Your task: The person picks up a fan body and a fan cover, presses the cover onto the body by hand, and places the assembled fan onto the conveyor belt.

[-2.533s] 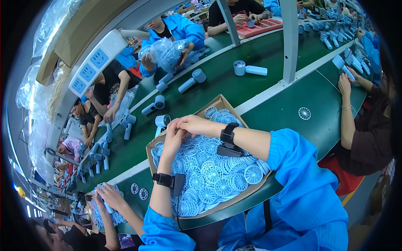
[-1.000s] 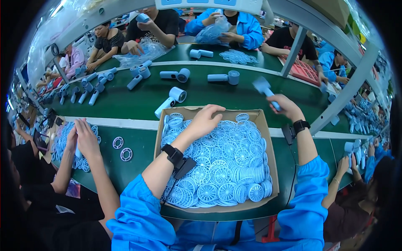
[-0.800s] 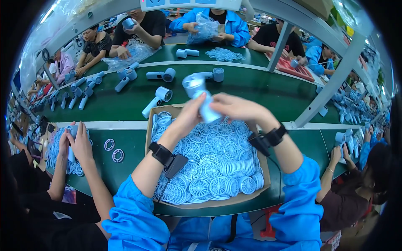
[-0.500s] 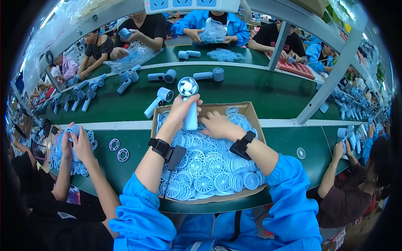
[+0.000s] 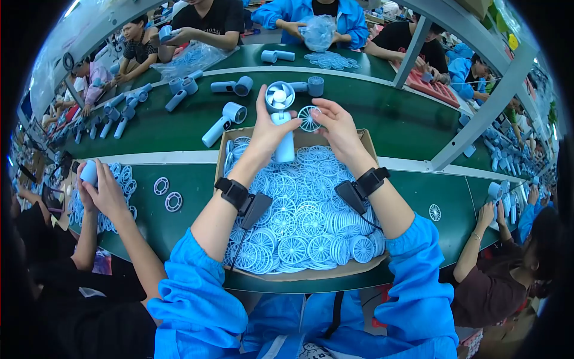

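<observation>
My left hand (image 5: 267, 133) is closed round a light-blue handheld fan (image 5: 284, 145), held upright with its white blades exposed in the round head. Just to its right, my right hand (image 5: 338, 130) pinches a round spoked fan grille (image 5: 309, 119) by its edge, beside the fan head. The grille and the head look slightly apart. Below both hands lies a cardboard box (image 5: 222, 157) heaped with loose light-blue grilles (image 5: 293, 249).
More handheld fans (image 5: 225, 124) lie on the green conveyor beyond the box. Two rings (image 5: 173, 201) rest on the table at left, a single grille (image 5: 434, 212) at right. Co-workers sit on both sides and opposite. A metal post (image 5: 487, 107) slants up at right.
My right hand has risen out of the box with a grille and moved up beside the fan head. My left hand has shifted the fan slightly up and right.
</observation>
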The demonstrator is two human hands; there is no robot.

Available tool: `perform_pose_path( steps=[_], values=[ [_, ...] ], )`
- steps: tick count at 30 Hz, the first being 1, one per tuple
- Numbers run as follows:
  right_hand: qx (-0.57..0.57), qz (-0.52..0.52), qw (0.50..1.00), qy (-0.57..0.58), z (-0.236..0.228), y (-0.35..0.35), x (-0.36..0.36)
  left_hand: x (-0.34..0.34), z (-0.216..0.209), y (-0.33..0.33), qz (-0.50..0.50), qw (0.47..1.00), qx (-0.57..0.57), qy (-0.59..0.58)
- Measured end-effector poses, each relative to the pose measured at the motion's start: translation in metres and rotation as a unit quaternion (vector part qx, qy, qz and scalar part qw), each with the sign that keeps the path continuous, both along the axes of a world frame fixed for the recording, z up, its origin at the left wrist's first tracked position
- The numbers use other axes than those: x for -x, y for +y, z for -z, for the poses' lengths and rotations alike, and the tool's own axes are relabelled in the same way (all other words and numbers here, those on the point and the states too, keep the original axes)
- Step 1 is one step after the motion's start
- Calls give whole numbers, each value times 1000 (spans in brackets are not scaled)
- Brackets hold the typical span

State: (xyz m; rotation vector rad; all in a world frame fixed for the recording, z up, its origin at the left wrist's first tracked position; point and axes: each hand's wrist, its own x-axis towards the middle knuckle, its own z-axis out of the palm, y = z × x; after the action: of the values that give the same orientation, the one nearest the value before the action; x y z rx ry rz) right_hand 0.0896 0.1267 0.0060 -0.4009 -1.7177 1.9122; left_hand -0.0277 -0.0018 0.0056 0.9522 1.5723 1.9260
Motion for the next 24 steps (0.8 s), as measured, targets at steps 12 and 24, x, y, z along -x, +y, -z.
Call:
perform_pose_path(
  steps=[12, 24],
  values=[
    [-133, -17, 987, 91, -7, -3, 0, -12, -9, 0, -31, 980, -181, 77],
    [217, -271, 931, 116, -14, 7, -14, -10, -14, -5, 32, 982, -175, 62]
  ],
)
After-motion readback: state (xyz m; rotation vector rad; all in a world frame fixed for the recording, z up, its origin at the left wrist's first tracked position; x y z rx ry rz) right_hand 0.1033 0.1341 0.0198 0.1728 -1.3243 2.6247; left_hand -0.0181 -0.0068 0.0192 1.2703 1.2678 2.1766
